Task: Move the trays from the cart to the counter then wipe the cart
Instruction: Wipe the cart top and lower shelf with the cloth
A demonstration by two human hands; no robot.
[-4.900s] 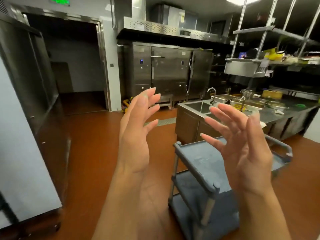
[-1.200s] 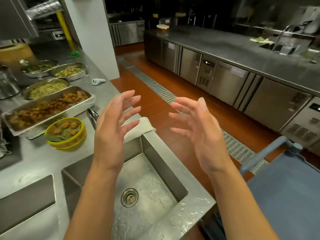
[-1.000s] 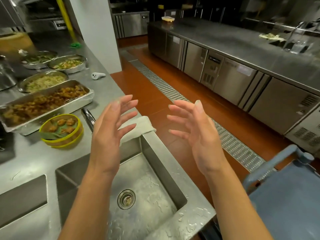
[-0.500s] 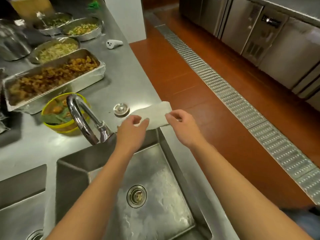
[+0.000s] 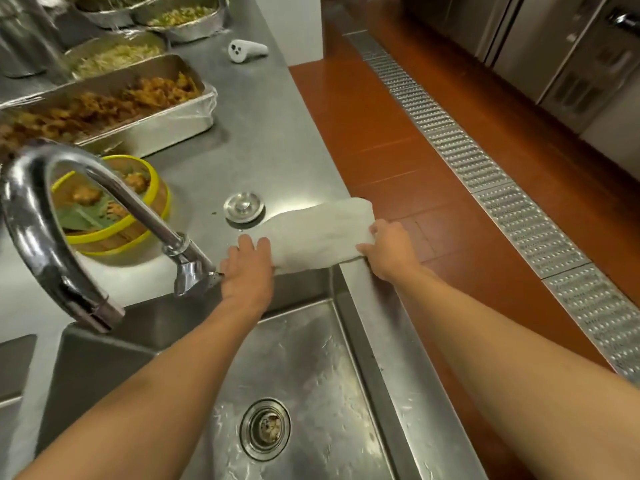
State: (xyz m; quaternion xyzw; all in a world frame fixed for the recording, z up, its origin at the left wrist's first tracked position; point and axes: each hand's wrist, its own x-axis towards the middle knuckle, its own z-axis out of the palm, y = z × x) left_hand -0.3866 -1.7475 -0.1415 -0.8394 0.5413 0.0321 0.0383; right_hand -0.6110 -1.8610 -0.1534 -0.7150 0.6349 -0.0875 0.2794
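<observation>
Both hands [image 5: 247,268] [image 5: 391,249] gripping white cloth [image 5: 318,233] on desk [image 5: 270,133]; at ten o'clock, tray [image 5: 166,123] of fried food, yellow bowl [image 5: 152,216] of leaf-lined pieces.

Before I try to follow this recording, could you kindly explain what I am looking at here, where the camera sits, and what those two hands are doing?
There is no machine here: a person wears a wide-angle camera on the head, looking down at their own bare arms. The left hand and the right hand each grip one end of a pale cloth lying on the steel counter at its corner, just behind the sink. A curved tap arches on the left, with a loose sink plug near the cloth. Farther back stand a tray of fried food, a small yellow-rimmed basket and other food dishes. The floor with its drain grate runs on the right.
</observation>
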